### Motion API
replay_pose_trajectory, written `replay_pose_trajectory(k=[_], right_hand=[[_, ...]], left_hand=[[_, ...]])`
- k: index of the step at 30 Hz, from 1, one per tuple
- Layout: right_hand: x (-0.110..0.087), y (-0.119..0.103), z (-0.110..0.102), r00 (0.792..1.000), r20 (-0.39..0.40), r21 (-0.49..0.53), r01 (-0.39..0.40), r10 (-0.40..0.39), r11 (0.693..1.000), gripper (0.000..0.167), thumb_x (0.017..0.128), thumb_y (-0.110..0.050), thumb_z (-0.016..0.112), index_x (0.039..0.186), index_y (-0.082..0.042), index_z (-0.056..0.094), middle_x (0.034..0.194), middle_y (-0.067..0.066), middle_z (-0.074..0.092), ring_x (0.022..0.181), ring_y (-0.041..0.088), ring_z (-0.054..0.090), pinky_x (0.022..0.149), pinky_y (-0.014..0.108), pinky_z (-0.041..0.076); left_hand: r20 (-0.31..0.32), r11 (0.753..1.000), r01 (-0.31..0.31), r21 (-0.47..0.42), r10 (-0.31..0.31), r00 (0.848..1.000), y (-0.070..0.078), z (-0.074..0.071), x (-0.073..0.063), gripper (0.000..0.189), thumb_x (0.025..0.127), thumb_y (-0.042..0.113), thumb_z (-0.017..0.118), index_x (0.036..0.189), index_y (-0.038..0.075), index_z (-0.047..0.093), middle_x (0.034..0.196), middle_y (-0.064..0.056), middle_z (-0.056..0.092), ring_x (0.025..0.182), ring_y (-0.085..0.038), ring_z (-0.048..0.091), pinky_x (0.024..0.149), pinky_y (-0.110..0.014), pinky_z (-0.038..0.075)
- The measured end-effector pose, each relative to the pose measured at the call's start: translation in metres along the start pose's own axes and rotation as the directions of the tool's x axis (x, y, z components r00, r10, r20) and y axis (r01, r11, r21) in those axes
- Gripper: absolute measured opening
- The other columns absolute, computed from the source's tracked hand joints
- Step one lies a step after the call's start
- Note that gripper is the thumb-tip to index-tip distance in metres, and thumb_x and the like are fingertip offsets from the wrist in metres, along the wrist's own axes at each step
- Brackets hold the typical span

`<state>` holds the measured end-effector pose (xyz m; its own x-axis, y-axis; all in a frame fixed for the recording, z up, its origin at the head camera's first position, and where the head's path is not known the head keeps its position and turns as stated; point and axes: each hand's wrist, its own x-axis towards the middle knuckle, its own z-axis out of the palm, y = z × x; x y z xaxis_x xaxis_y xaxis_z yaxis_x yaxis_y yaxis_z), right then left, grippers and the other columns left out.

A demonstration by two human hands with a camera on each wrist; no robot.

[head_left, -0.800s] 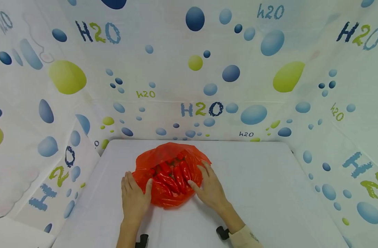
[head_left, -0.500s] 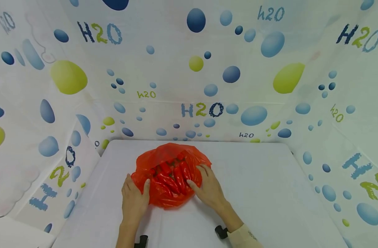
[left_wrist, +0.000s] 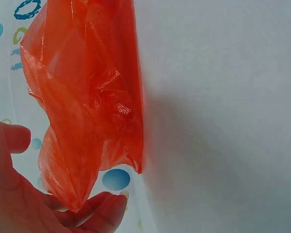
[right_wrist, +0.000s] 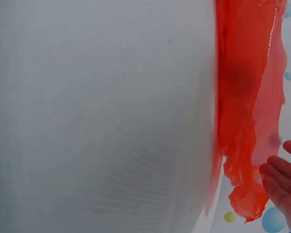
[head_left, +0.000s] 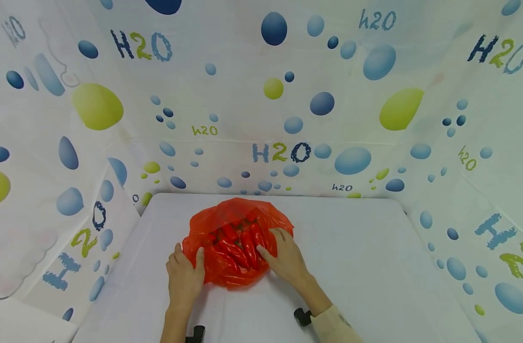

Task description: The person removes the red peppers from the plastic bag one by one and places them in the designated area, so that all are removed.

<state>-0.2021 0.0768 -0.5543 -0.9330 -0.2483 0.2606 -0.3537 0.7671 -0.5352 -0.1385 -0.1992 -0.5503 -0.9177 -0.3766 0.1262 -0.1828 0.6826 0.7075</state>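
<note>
A crumpled red plastic bag [head_left: 240, 209] lies on the white table, its mouth spread toward me. Glossy long red peppers [head_left: 247, 245] show inside, with bits of green among them. My left hand [head_left: 186, 281] rests at the bag's left side, thumb raised apart from the relaxed fingers. In the left wrist view, the bag's thin edge [left_wrist: 70, 145] hangs between thumb and fingers [left_wrist: 104, 213]. On the right side, my right hand [head_left: 289, 257] touches the bag's rim with loosely bent fingers, its thumb beside the peppers. The right wrist view shows those fingers [right_wrist: 281, 179] against the film.
The white tabletop [head_left: 351, 267] stretches to both sides of the bag. Behind it hangs a white curtain [head_left: 236, 119] printed with blue and green drops and H2O lettering, which also runs along both sides. Black camera mounts [head_left: 303, 317] sit at the wrists.
My left hand has drawn back slightly, its thumb shifting left along the bag. My right hand has slid a little left and nearer to me. Bag and peppers look unchanged.
</note>
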Motion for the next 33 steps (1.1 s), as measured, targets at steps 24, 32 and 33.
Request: replay_pose_trajectory(k=[24, 32, 33], right_hand=[[0.010, 0.000, 0.009, 0.993, 0.100, 0.035, -0.069, 0.065, 0.997, 0.060, 0.094, -0.041, 0.076, 0.142, -0.010, 0.057, 0.133, 0.007, 0.064, 0.125, 0.027, 0.058, 0.096, 0.046, 0.056], [0.014, 0.003, 0.012, 0.992, 0.111, 0.016, -0.054, 0.052, 0.998, 0.053, 0.095, -0.040, 0.075, 0.135, -0.007, 0.063, 0.126, 0.008, 0.068, 0.118, 0.026, 0.059, 0.095, 0.043, 0.056], [0.014, 0.003, 0.012, 0.993, 0.110, 0.013, -0.054, 0.052, 0.998, 0.052, 0.095, -0.040, 0.076, 0.133, -0.007, 0.064, 0.125, 0.008, 0.068, 0.116, 0.025, 0.060, 0.094, 0.043, 0.056]], left_hand=[[0.095, 0.999, 0.043, 0.018, -0.044, 0.994, -0.004, 0.000, -0.001, 0.058, 0.113, 0.034, 0.033, 0.145, -0.013, 0.034, 0.120, -0.044, 0.061, 0.106, -0.062, 0.062, 0.087, -0.071, 0.048], [0.082, 1.000, -0.006, 0.020, 0.004, 0.997, -0.005, 0.002, 0.001, 0.035, 0.112, 0.023, 0.038, 0.118, -0.010, 0.046, 0.091, -0.035, 0.065, 0.085, -0.056, 0.065, 0.069, -0.063, 0.050], [0.086, 1.000, -0.009, 0.019, 0.007, 0.996, -0.006, 0.002, 0.001, 0.033, 0.112, 0.023, 0.039, 0.114, -0.009, 0.047, 0.088, -0.031, 0.064, 0.083, -0.053, 0.065, 0.068, -0.061, 0.050]])
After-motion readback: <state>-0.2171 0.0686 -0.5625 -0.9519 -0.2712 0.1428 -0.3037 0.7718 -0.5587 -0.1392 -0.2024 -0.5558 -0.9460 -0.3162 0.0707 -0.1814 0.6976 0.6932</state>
